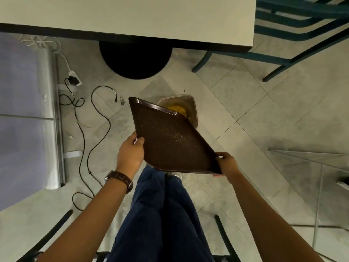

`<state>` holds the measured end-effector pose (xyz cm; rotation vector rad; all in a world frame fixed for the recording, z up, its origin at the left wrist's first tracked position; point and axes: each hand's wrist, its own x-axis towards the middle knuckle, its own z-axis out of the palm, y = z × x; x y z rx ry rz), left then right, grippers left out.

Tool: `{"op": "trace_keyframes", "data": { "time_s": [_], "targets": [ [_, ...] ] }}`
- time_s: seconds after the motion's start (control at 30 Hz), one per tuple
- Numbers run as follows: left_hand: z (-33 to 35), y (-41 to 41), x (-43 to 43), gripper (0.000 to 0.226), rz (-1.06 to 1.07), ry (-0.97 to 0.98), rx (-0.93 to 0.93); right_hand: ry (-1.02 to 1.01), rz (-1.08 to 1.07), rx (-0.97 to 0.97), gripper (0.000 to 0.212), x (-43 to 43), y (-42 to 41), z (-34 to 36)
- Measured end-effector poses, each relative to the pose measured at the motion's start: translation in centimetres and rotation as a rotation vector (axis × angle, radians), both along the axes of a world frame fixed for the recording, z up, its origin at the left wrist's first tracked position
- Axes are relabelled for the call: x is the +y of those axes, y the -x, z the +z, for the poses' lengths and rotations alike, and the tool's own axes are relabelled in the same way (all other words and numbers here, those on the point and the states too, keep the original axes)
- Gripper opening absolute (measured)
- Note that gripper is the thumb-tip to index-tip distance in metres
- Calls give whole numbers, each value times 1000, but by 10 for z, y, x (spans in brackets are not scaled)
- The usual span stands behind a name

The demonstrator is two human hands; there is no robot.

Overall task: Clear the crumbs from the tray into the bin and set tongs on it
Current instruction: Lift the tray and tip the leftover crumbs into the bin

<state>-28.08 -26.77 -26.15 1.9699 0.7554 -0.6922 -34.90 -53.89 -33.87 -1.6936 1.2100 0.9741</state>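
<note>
A dark brown tray point(166, 137) is held tilted above the floor, its far corner dipping over a small translucent bin point(190, 106) that has yellow scraps inside. Pale crumbs point(175, 136) cling to the middle of the tray. My left hand point(130, 154) grips the tray's near left edge, thumb on top. My right hand point(227, 164) grips the near right corner. No tongs are in view.
A pale table point(132, 19) with a round black base point(135, 63) stands ahead. Teal chairs point(294, 35) sit at the upper right. Black cables point(85, 118) trail over the tiled floor at left beside a metal cabinet point(28, 110). My legs point(160, 214) are below the tray.
</note>
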Motion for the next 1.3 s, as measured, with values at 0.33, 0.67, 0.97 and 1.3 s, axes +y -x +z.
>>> {"op": "trace_keyframes", "data": {
  "time_s": [0.33,0.67,0.97,1.3],
  "targets": [
    [-51,-31,-1,26,6,-116,107,14,-219,144,38,27,12,-30],
    [-27,-46,18,31,-86,-154,156,2,-212,73,38,34,7,-4],
    [98,3,58,27,45,-10,118,-73,35,-54,30,36,41,146],
    [250,70,120,15,198,380,118,-488,-235,-262,22,37,85,324]
  ]
}}
